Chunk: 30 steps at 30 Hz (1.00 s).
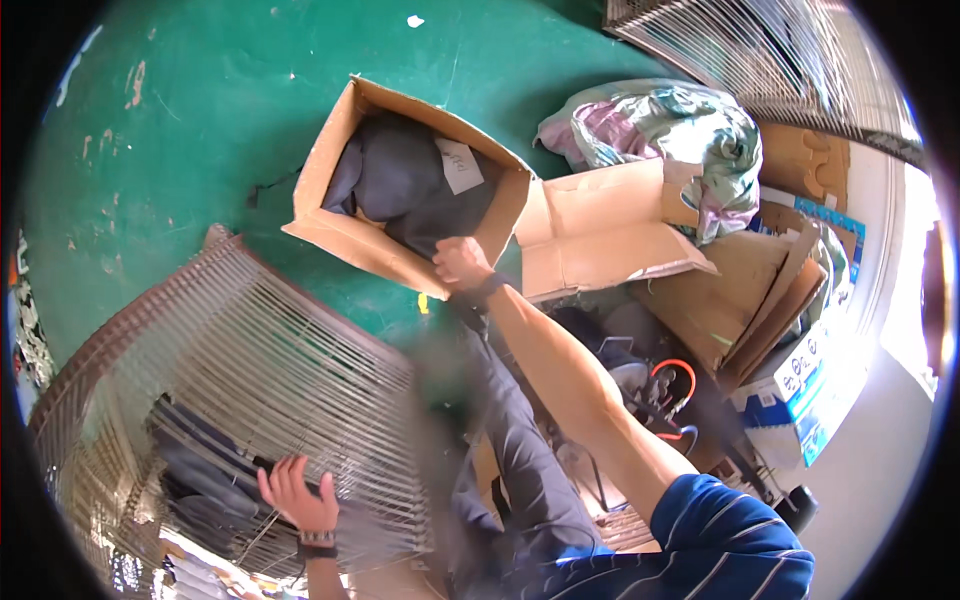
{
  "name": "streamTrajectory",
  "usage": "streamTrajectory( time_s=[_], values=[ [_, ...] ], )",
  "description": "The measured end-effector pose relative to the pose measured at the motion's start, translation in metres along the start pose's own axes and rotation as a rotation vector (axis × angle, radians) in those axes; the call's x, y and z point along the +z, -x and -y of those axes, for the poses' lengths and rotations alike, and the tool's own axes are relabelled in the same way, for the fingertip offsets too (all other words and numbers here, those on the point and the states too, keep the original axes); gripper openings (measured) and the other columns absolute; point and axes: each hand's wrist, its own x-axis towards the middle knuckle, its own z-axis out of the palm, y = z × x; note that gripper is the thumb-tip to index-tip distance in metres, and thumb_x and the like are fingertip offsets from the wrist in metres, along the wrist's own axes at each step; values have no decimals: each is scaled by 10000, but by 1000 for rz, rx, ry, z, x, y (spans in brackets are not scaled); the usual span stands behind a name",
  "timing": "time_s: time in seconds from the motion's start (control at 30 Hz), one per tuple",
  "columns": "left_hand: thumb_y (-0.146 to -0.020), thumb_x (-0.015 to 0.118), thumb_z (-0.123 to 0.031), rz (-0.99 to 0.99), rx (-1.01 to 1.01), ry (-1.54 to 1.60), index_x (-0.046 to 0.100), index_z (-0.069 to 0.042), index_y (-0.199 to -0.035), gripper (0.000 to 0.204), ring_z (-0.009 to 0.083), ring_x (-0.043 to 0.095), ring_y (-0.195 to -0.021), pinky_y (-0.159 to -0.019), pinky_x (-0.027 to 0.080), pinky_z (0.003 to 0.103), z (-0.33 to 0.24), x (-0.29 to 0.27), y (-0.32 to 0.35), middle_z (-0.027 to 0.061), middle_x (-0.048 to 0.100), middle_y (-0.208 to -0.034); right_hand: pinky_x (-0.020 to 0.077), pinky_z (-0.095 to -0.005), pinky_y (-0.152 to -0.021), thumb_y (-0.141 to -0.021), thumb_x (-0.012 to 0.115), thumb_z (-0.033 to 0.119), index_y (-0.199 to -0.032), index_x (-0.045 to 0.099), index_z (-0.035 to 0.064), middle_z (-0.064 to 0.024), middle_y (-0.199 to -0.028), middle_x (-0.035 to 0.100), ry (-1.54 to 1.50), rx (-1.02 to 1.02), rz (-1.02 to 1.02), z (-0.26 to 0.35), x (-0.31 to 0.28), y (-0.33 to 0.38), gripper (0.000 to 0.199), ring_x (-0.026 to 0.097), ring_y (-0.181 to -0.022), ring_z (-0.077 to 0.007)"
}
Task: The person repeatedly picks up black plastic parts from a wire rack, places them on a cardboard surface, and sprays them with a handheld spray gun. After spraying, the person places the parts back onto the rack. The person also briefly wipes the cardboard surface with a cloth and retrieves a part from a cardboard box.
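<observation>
An open cardboard box [370,248] stands on the floor, with dark grey cloth items [400,178] and a white paper slip [459,166] inside. My right hand [462,263] is closed at the box's near corner, its fingers curled over the rim. Lower left, my left hand [300,495] is raised with fingers apart, holding nothing. Beneath it spreads a slatted wire rack [290,340], partly smeared by motion. Dark items [215,475] show through its bars near that hand.
Right of the box lies a second opened cardboard box [600,215], beside a shiny green and pink plastic bag [670,125]. Folded cardboard [730,290] and a blue and white carton [800,390] stand near the wall. Another wire rack [760,55] is at the upper right.
</observation>
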Motion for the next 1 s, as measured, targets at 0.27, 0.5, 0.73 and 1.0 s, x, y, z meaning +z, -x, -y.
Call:
streamTrajectory(
  time_s=[0.27,0.5,0.73,1.0],
  values=[
    [-988,542,-593,-58,-14,-92,738,-119,-1027,514,221,674,-940,-1014,431,485,8,14,-20,47,725,-983,627,-353,-572,-873,615,81,-1182,683,-4,-161,-907,708,348,-147,-471,3,-14,-162,328,713,-713,-206],
    [-1002,486,-607,38,-127,26,763,-116,-1037,565,267,669,-1080,-1145,292,535,30,42,4,72,738,-1064,541,-446,-940,-813,734,211,-1240,591,-34,-256,-1144,658,749,-422,-751,10,-31,-249,512,643,-1076,-427],
    [-991,531,-585,85,-122,30,754,-77,-1036,556,310,688,-974,-953,495,474,18,34,-15,96,741,-1027,423,-449,-1086,-798,814,312,-1384,458,-53,-258,-1326,557,1108,-590,-810,5,-6,-273,777,504,-1278,-410],
    [-992,516,-593,110,-133,51,752,-128,-1166,549,278,667,-993,-1103,330,484,25,39,-11,14,749,-1076,416,-463,-1094,-773,846,362,-1373,482,-43,-233,-1344,567,1264,-685,-891,14,-23,-301,809,515,-1286,-394]
  ],
)
